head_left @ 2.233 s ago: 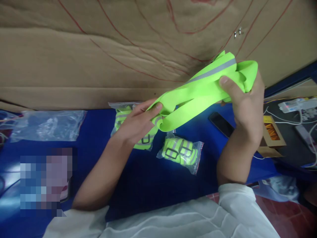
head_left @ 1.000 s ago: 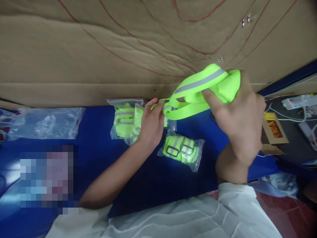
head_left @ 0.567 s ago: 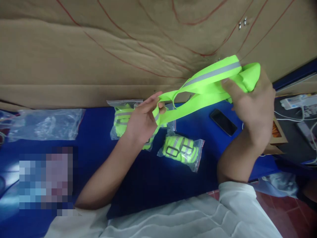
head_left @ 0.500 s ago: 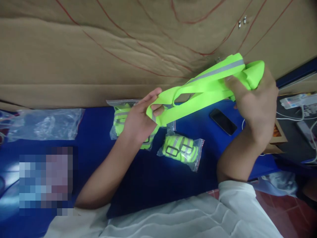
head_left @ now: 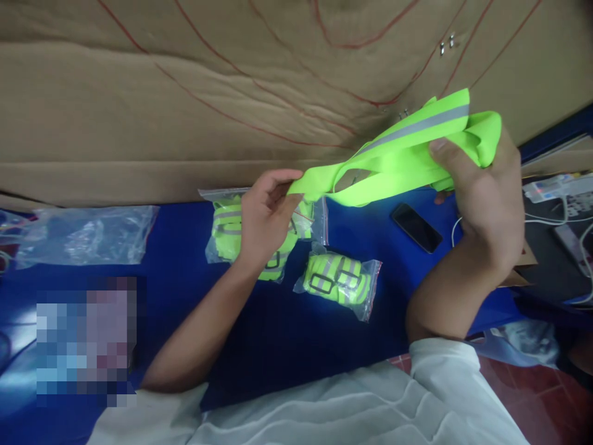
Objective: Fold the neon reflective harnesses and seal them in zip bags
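A neon yellow-green reflective strap [head_left: 398, 145] with a grey stripe stretches between my two hands above the table. My left hand [head_left: 266, 216] pinches its narrow left end between thumb and fingers. Folded loops of the strap bunch up in my right hand [head_left: 491, 185], with the thumb pressed on top and most fingers hidden behind. Behind and below my left hand lie clear bags of similar straps [head_left: 227, 232], partly covered by the hand. Nearer to me is another zip bag [head_left: 338, 278] holding a rolled strap with two dark buckles.
A black phone [head_left: 417, 227] lies on the blue table cover [head_left: 185, 296] below my right hand. Clear plastic bags [head_left: 88, 235] rest at the left. White cables and a power strip [head_left: 560, 186] are at the right. A brown board with red lines [head_left: 208, 105] stands behind.
My left fingers have come out of the strap's loop and now pinch its end together. My right hand has shifted slightly right with the folded part.
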`<state>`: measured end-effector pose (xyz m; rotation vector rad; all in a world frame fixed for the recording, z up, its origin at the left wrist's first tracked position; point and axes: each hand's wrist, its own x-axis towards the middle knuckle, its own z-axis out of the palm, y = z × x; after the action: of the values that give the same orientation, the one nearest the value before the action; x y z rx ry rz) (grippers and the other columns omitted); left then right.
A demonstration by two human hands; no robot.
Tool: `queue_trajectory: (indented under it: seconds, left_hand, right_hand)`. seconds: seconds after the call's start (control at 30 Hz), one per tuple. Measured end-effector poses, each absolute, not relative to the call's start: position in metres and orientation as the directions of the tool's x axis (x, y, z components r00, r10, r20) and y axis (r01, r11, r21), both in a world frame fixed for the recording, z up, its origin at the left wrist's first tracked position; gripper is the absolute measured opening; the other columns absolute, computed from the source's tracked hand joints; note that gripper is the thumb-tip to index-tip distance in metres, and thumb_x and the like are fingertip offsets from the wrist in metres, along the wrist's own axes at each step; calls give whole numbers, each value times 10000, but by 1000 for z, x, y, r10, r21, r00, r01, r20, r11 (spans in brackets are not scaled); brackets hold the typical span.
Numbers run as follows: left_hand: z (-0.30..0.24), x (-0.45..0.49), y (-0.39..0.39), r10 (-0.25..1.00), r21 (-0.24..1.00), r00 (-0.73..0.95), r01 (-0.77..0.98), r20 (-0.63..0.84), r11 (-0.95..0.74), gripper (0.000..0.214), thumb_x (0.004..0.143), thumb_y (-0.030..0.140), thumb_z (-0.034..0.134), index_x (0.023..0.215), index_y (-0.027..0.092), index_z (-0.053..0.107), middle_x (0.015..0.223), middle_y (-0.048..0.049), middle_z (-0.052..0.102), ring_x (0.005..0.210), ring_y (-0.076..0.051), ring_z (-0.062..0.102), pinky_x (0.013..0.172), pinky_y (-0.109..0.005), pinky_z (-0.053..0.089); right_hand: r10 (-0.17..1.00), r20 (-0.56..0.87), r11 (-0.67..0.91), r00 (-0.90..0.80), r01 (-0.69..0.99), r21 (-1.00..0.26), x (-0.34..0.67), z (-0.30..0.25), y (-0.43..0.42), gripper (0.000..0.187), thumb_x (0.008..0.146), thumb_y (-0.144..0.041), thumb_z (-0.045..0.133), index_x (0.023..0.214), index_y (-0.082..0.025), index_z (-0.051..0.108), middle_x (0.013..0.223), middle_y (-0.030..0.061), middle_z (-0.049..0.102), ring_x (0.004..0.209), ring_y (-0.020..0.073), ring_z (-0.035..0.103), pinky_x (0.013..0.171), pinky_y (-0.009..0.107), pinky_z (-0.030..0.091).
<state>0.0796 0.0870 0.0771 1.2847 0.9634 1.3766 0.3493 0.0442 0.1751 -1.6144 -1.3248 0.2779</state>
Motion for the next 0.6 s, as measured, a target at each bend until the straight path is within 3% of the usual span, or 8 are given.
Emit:
queue_trajectory:
  seconds: [0.13, 0.23, 0.3, 0.43, 0.53, 0.6]
  left_hand:
    - [80, 75, 90, 988, 945, 127, -324, 90, -45, 155, 877, 383, 804, 939, 244, 774, 918, -16, 753, 984, -213, 709, 930, -344, 579]
    - [87, 71, 90, 950, 837, 298, -540, 89, 91, 217, 823, 408, 861, 922, 236, 772, 838, -2, 707, 884, -174, 692, 869, -307, 581]
    - [91, 69, 90, 931, 793, 352, -593, 98, 141, 258, 790, 431, 896, 828, 221, 751, 768, 5, 652, 803, -140, 651, 807, -269, 564]
    - [90, 68, 90, 922, 846, 383, -510, 60, 157, 304, 812, 405, 829, 659, 186, 682, 647, -12, 563, 626, -135, 544, 568, -269, 456]
    - [85, 69, 91, 916, 918, 400, -370, 21, 140, 153, 788, 284, 799, 903, 214, 726, 794, -7, 637, 636, -133, 558, 558, -264, 423]
    - [83, 67, 92, 904, 970, 421, -238, 65, 41, 381, 763, 233, 828, 1116, 268, 691, 985, -12, 675, 789, -158, 630, 670, -269, 482]
  right_hand:
    - [823, 416, 184, 386, 511, -839, 356, 171, 51, 232, 804, -350, 790, 954, -214, 676, 781, 5, 627, 552, 124, 556, 347, 198, 361]
    - [871, 322, 177, 370, 376, -909, 361, 167, 58, 276, 772, -366, 814, 942, -218, 654, 764, 14, 652, 524, 132, 568, 325, 214, 371]
    - [900, 264, 154, 347, 314, -937, 364, 164, 64, 321, 766, -402, 828, 955, -212, 652, 776, 27, 667, 527, 137, 579, 325, 221, 372]
    - [906, 246, 129, 343, 331, -935, 365, 162, 69, 315, 782, -399, 809, 981, -212, 654, 811, 26, 669, 571, 127, 583, 360, 211, 373]
    - [899, 300, 182, 320, 349, -919, 359, 162, 65, 299, 798, -385, 815, 976, -217, 642, 793, 10, 656, 572, 128, 573, 376, 220, 390]
    - [885, 369, 245, 284, 389, -888, 352, 164, 60, 299, 812, -392, 822, 980, -224, 641, 800, -8, 647, 578, 125, 560, 419, 232, 430]
